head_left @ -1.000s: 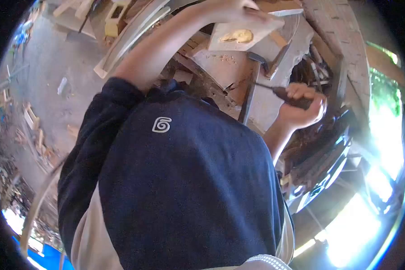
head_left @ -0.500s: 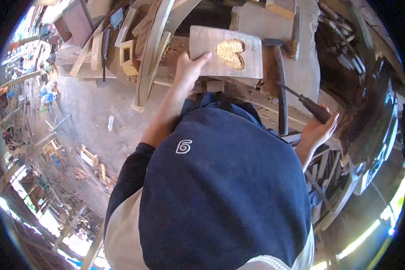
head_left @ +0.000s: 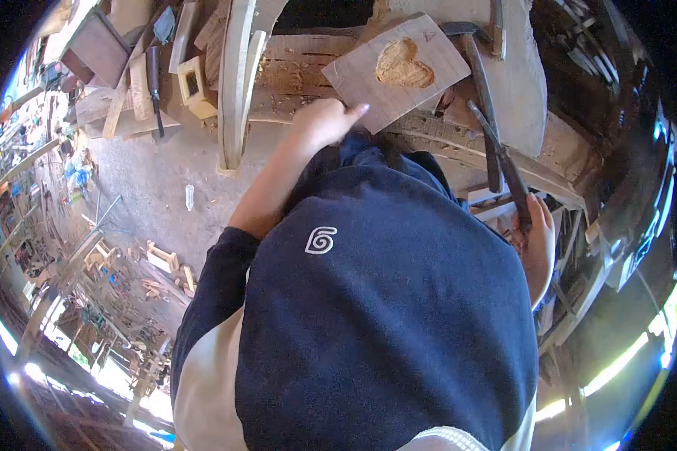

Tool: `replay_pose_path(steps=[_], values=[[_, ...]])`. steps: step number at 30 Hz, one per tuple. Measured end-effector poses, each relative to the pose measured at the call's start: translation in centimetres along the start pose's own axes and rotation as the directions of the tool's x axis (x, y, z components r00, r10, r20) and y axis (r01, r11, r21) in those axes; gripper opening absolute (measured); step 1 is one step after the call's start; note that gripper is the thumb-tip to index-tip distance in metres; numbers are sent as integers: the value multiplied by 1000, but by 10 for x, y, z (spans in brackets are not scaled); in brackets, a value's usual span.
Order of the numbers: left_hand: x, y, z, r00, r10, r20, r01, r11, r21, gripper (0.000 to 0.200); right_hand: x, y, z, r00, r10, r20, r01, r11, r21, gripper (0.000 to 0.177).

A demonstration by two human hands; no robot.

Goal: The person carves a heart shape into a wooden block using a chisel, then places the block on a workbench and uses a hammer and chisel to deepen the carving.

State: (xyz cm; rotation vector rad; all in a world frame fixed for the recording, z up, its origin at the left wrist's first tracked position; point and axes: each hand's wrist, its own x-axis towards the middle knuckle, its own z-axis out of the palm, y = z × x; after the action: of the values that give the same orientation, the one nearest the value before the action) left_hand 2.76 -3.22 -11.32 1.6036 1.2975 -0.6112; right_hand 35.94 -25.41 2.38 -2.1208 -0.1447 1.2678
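Note:
A flat wooden board (head_left: 357, 71) with a carved heart-shaped hollow (head_left: 404, 66) lies tilted over the bench at upper centre. My left hand (head_left: 325, 122) grips its lower left edge, thumb on the top face and the other fingers mostly hidden. Low on the right, my right hand (head_left: 538, 244) is closed around the dark handle of a chisel (head_left: 513, 180). Its blade points up and left, apart from the board. A hammer (head_left: 483, 94) lies on the bench just right of the board, partly behind the chisel.
Wood chips lie on the slatted bench (head_left: 297, 68). Long timber (head_left: 237, 90) crosses it at the left, beside a hollow wooden block (head_left: 195, 86) and a dark-handled tool (head_left: 155, 86). A thick slab (head_left: 523, 83) rests at right. Wood scraps cover the floor far left.
The board has turned counterclockwise, so its marked corner now points up and right. My right hand has lowered, with the chisel tilted more upright.

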Motion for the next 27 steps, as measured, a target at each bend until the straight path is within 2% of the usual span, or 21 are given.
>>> replay_pose_path(steps=[1,2,3,4,5,6,7,9,11,12,13,15,16,17,18,19,21,22,23,25,27], values=[[-3,4,-9,1000,5,5,-5,1000,2,73,-3,0,2,998,52,31,-52,999,11,30],[-5,6,-16,970,18,-243,-15,1000,14,70,-5,2,3,996,63,63,-62,998,-7,29],[-5,6,-20,878,32,-477,-22,999,27,68,-8,4,8,996,62,59,-62,998,-5,29],[5,3,-20,878,37,-477,-26,999,29,68,-12,4,16,995,94,32,-93,996,-13,28],[23,-4,-18,807,101,-582,-104,994,27,65,-16,4,23,992,125,4,-125,992,-21,28],[35,-7,-18,718,156,-678,-182,983,34,63,-21,-1,25,980,162,112,-160,987,-33,25],[45,-13,-18,719,159,-677,-185,982,35,63,-27,-3,30,981,163,109,-160,987,-32,25],[50,-17,-25,741,217,-636,-184,976,119,63,-37,-8,40,956,188,225,-220,967,128,24],[45,-20,-33,759,216,-614,-186,976,113,67,-47,-19,50,950,207,236,-245,959,144,25],[40,-19,-39,897,186,-401,-162,982,94,69,-53,-23,54,948,197,251,-245,954,174,28],[36,-19,-40,977,142,-160,-131,988,81,72,-55,-24,56,945,188,267,-246,948,203,31],[21,-25,-26,971,186,-147,-177,981,74,66,-49,-16,55,943,161,290,-206,970,131,34],[10,-29,-20,980,198,-11,-194,947,-258,60,-46,-13,56,940,130,314,-156,986,58,37],[2,-34,-14,962,249,109,-146,812,-565,54,-44,-13,58,937,130,323,-155,987,52,37],[-3,-42,-5,950,292,109,-152,738,-657,43,-44,-14,60,931,116,347,-129,991,16,39],[-9,-49,4,955,282,94,-149,729,-668,43,-43,-16,62,922,101,374,-100,995,-23,42],[-36,-54,22,973,228,-34,-146,496,-856,40,-48,-25,68,902,78,424,-66,997,-44,43],[-50,-54,27,989,144,-40,-94,392,-915,38,-46,-19,69,919,47,392,-23,997,-67,45],[-58,-61,34,991,125,-54,-97,377,-921,38,-43,-13,70,933,12,359,20,996,-87,46],[-64,-79,55,994,90,-69,-87,209,-974,37,-32,-10,70,925,4,379,64,984,-168,49],[-70,-77,50,986,146,-84,-111,188,-976,38,-33,-25,82,859,-70,507,176,971,-164,44]])
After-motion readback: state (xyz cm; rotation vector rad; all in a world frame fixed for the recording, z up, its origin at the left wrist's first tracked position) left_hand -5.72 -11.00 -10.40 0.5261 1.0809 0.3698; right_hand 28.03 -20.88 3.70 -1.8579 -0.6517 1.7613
